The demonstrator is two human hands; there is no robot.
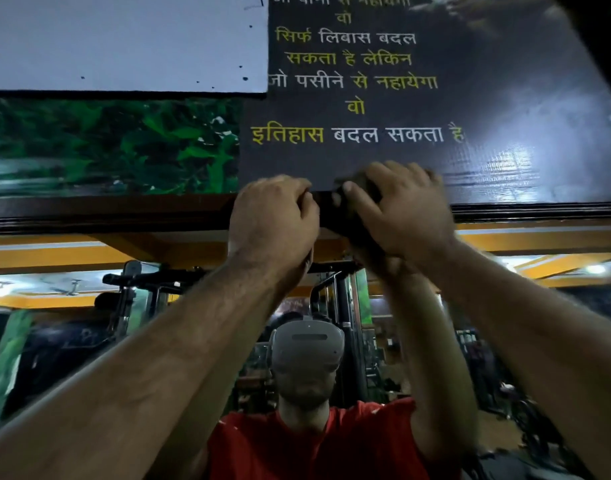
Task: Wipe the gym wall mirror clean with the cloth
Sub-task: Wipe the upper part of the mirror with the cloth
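The wall mirror [72,341] fills the lower half of the head view and reflects a person in a red shirt and gym machines. Its dark wooden top frame [106,214] runs across the middle. Both my arms reach up to that frame. My left hand [273,216] is closed on the frame's edge, next to a dark cloth [335,216]. My right hand [401,213] presses down on the dark cloth, its fingers curled over it. Most of the cloth is hidden under my hands.
Above the frame hangs a black poster [366,109] with yellow and white lettering. A green leafy banner [117,143] lies to its left, with a white board [124,39] above it. Reflected gym machines [141,306] and orange ceiling beams show in the glass.
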